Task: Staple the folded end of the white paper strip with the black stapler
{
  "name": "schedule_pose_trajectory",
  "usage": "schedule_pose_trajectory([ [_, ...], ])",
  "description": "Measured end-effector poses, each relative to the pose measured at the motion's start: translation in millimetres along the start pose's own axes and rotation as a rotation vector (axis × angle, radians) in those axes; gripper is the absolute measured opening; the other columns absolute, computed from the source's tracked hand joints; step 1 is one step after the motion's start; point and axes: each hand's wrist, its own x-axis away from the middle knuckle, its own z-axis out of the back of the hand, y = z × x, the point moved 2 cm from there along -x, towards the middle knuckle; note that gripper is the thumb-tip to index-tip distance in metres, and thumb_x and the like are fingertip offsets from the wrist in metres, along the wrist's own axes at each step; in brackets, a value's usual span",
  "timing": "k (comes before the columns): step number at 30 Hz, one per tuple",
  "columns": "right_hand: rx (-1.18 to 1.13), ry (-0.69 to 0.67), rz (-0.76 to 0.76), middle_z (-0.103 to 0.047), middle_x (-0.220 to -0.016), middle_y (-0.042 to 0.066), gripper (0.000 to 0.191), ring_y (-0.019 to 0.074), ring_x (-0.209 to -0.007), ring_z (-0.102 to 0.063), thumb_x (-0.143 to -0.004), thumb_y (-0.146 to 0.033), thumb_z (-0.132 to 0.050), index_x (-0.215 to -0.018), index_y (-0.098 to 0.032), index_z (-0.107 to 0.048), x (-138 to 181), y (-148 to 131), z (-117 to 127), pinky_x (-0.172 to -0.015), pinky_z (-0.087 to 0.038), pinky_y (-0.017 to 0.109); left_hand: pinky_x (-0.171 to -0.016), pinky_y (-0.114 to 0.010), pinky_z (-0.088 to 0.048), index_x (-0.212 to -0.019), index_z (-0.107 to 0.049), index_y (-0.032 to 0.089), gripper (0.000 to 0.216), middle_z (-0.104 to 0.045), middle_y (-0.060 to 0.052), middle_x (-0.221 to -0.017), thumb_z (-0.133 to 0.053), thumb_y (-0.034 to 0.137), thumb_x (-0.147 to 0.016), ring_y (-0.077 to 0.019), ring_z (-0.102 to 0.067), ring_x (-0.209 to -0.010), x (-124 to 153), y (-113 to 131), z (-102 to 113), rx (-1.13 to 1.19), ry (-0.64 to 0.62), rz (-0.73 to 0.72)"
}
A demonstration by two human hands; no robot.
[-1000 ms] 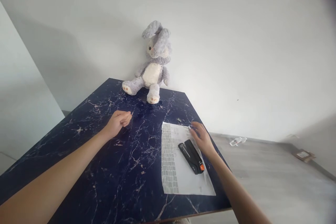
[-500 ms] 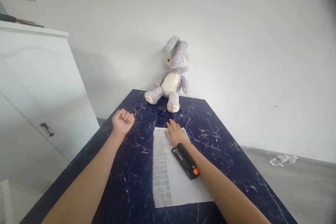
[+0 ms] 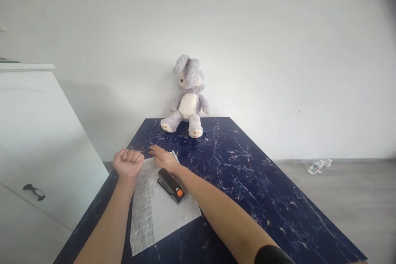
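My left hand [image 3: 128,163] is closed in a fist beside the upper left corner of a paper sheet, with nothing showing in it. Stretched out flat, my right hand [image 3: 163,160] rests on the top of the sheet, its fingers pointing left toward the fist. The paper [image 3: 170,218] is white with a grey block-patterned strip down its left side, and it lies slanted on the table. A black stapler [image 3: 170,185] with an orange patch lies on the paper, close against my right wrist. My right forearm covers part of the sheet's right edge.
A grey plush rabbit [image 3: 188,99] sits at the far end of the dark blue marbled table [image 3: 247,189], against the wall. To the left stands a white cabinet [image 3: 37,132] with a dark handle [image 3: 34,192]. A clear plastic bottle [image 3: 319,166] lies on the floor at right.
The paper has slid left and turned on the table, with the stapler on it and my right hand on top. My fist is now near the sheet's corner. The view has shifted.
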Motion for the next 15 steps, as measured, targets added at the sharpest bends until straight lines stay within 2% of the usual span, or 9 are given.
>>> schedule_pose_trajectory([
  [3, -0.278, -0.001, -0.001, -0.063, -0.142, 0.001, 0.044, 0.0164, -0.133, -0.056, -0.107, -0.034, -0.031, -0.134, -0.024, -0.064, 28, -3, 11, -0.117, -0.037, 0.031, -0.040, -0.026, -0.017, -0.057, -0.009, 0.020, 0.051, 0.005, 0.007, -0.054, -0.053, 0.020, -0.082, -0.0113, 0.002, -0.047, -1, -4, 0, -0.007, 0.002, 0.028],
  [5, -0.371, -0.058, -0.030, -0.067, -0.135, 0.000, 0.053, 0.0189, -0.130, -0.058, -0.108, -0.045, -0.025, -0.124, -0.025, -0.071, 48, -6, 16, -0.117, -0.037, 0.033, -0.040, -0.026, -0.015, -0.056, -0.008, 0.020, 0.051, 0.006, 0.007, -0.054, -0.053, 0.020, -0.082, -0.0111, 0.003, -0.047, -1, -10, -1, -0.018, -0.001, 0.065],
  [7, -0.393, -0.067, -0.058, -0.066, -0.136, 0.001, 0.064, 0.0210, -0.132, -0.056, -0.108, -0.053, -0.017, -0.121, -0.025, -0.073, 66, -8, 22, -0.118, -0.034, 0.035, -0.039, -0.027, -0.014, -0.055, -0.008, 0.020, 0.052, 0.006, 0.007, -0.054, -0.054, 0.020, -0.081, -0.0108, 0.003, -0.046, 0, -18, -3, -0.039, -0.004, 0.126],
  [10, -0.355, -0.008, -0.106, -0.063, -0.141, 0.005, 0.067, 0.0241, -0.136, -0.052, -0.106, -0.061, -0.017, -0.129, -0.024, -0.068, 92, -2, 36, -0.120, -0.032, 0.040, -0.038, -0.026, -0.014, -0.055, -0.008, 0.021, 0.054, 0.005, 0.007, -0.053, -0.056, 0.021, -0.080, -0.0102, 0.000, -0.044, 3, -34, -9, -0.111, -0.003, 0.249],
  [15, -0.322, 0.056, -0.161, -0.058, -0.146, 0.005, 0.066, 0.0248, -0.140, -0.048, -0.104, -0.064, -0.021, -0.135, -0.025, -0.064, 146, 32, 70, -0.123, -0.027, 0.044, -0.041, -0.025, -0.018, -0.054, -0.010, 0.020, 0.057, -0.002, 0.007, -0.051, -0.061, 0.025, -0.079, -0.0092, -0.013, -0.043, 16, -66, -27, -0.281, -0.038, 0.399],
])
